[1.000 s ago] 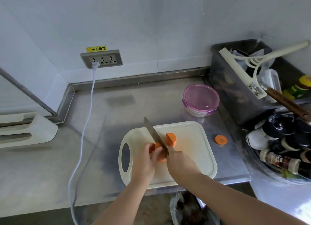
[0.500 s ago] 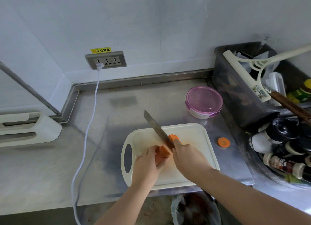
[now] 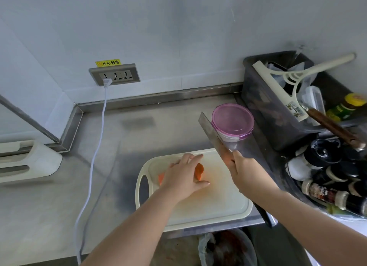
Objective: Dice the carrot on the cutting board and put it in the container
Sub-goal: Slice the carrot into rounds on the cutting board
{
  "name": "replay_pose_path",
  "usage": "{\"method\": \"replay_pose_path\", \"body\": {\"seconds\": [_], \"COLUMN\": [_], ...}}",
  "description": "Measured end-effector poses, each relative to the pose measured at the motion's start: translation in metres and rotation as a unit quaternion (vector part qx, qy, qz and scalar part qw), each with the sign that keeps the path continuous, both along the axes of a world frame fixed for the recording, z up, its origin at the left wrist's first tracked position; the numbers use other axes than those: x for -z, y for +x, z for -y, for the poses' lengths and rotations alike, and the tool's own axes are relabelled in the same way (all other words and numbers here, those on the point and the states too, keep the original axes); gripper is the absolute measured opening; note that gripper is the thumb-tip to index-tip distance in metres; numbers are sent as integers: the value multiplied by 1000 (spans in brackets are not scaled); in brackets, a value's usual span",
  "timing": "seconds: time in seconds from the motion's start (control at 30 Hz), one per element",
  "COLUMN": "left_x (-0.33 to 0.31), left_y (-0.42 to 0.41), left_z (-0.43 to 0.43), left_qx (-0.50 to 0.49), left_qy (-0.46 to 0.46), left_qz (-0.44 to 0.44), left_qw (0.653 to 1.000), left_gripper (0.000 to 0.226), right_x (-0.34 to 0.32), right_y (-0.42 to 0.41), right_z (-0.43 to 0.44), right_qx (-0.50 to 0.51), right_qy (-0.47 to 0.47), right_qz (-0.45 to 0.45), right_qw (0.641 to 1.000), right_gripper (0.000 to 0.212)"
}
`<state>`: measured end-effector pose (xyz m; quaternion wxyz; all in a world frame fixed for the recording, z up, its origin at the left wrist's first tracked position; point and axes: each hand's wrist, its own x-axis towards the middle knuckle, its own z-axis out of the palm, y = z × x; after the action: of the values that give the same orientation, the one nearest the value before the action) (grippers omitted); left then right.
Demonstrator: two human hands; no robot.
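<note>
A cream cutting board (image 3: 210,206) lies on the steel counter. Orange carrot pieces (image 3: 199,171) sit on its left half, mostly covered by my left hand (image 3: 183,175), which rests flat over them with fingers spread. My right hand (image 3: 245,171) grips the handle of a cleaver (image 3: 213,135), lifted off the board with the blade tilted up toward the back. Behind the board stands a round container (image 3: 232,121) with a pink lid closed on it; the blade crosses in front of its left side.
A dark bin (image 3: 264,114) with a squeegee and bottles stands at the right, beside a rack of spice jars (image 3: 325,174). A white cable (image 3: 93,158) runs from the wall socket (image 3: 114,74) down across the counter. A waste bin (image 3: 228,248) sits below the counter edge.
The cleaver has risen off the carrot and swung right, over the container. My left hand has flattened over the carrot pieces. The carrot slice on the counter to the right is hidden now.
</note>
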<state>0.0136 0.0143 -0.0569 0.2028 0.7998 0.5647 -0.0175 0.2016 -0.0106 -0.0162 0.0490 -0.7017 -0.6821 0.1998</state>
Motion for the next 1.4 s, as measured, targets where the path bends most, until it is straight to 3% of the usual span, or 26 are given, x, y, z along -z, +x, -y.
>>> {"method": "replay_pose_path", "body": {"seconds": [0.1, 0.2, 0.27, 0.5, 0.63, 0.73, 0.9, 1.13, 1.4], "left_x": [2, 6, 11, 33, 35, 39, 42, 44, 49], "left_y": [12, 11, 12, 5, 10, 16, 14, 16, 19], "left_z": [-2, 6, 17, 42, 39, 40, 39, 35, 28], "left_qx": [-1, -65, -68, -75, -74, -85, -75, -52, -48], "left_qy": [1, 18, 16, 78, 78, 78, 73, 105, 109], "left_qz": [33, 152, 169, 81, 90, 102, 116, 138, 127], "left_qw": [999, 986, 983, 991, 990, 988, 988, 983, 985], "left_gripper": [46, 27, 30, 36, 37, 36, 40, 20, 18], "right_x": [2, 3, 5, 35, 45, 44, 55, 40, 35], "right_y": [6, 9, 10, 2, -6, -11, -9, -9, -17], "right_z": [4, 9, 13, 29, 32, 31, 32, 35, 45], "right_qx": [6, 9, 15, -10, -12, -5, -23, -45, -60], "right_qy": [-10, -11, -24, -77, -92, -104, -105, -85, -104], "right_qz": [8, 5, -19, 16, 21, -6, 31, 47, 66], "right_qw": [1000, 1000, 999, 997, 995, 995, 994, 994, 991], "right_gripper": [23, 24, 23, 8, 22, 23, 19, 21, 37]}}
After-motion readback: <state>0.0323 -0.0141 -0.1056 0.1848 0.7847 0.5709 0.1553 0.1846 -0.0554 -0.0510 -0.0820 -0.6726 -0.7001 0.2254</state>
